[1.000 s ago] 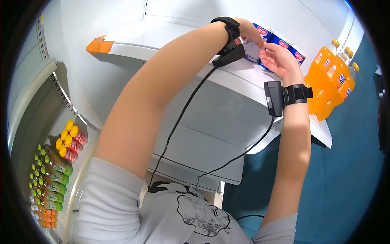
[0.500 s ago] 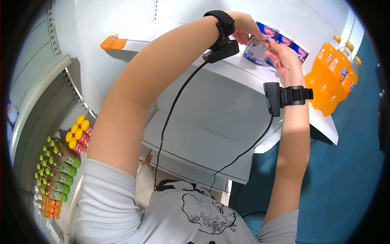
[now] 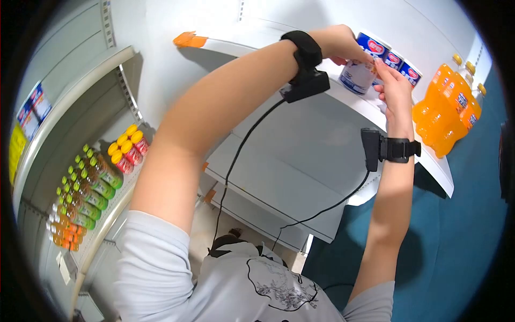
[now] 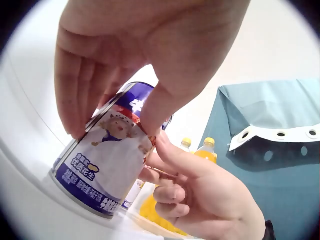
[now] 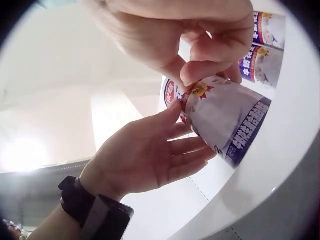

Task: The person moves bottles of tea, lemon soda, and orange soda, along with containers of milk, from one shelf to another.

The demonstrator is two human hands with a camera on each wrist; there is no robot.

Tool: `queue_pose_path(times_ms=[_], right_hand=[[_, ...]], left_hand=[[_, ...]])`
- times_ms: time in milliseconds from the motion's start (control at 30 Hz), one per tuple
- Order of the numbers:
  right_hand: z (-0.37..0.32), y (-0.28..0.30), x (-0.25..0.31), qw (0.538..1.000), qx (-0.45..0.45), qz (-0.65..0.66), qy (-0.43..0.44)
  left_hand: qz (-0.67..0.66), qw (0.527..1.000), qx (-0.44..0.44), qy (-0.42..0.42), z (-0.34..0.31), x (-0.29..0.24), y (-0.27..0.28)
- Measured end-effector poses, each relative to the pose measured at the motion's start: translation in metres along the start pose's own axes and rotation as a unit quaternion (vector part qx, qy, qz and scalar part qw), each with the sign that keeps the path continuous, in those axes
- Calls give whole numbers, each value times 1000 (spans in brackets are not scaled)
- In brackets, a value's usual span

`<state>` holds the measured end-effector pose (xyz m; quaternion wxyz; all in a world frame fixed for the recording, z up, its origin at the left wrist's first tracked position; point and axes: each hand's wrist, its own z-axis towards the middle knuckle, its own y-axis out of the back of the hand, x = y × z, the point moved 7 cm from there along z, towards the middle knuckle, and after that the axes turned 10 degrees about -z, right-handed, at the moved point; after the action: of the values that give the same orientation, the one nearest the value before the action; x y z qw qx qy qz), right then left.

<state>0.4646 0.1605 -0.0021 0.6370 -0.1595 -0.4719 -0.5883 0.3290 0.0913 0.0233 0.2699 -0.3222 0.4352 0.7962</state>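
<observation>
A blue-and-white can of peanut milk (image 3: 355,80) stands tilted at the front of a white shelf (image 3: 370,110); its base is close over the surface. My left hand (image 3: 339,43) reaches over from the left and grips the can, thumb on one side and fingers on the other, as the left wrist view shows. At the can's right side, my right hand (image 3: 396,88) pinches near its upper part with thumb and forefinger, the other fingers curled. The two thumbs nearly meet over the printed label (image 4: 112,137). More blue cans (image 3: 394,60) line up behind.
Several orange soda bottles (image 3: 445,107) stand at the shelf's right end, beside a teal curtain (image 3: 472,177). Orange tape (image 3: 190,39) marks the left end. Black cables (image 3: 230,166) hang from both wrists. Lower left, another shelf holds green-labelled bottles (image 3: 96,193) and yellow-capped red containers (image 3: 129,147).
The head view has swung, bringing more of the left shelf in. The right hand's spread fingers have curled in at the can, and more of the can shows between the hands.
</observation>
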Motion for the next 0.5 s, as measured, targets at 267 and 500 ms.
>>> queue_pose_path(times_ms=[267,500], right_hand=[[-45,-5,35,995,-19,21,96],[-72,-14,69,991,-7,-21,133]], left_hand=[[-66,991,-110,-45,-56,-11,16],[-85,963,-245,-72,-134,-19,44]])
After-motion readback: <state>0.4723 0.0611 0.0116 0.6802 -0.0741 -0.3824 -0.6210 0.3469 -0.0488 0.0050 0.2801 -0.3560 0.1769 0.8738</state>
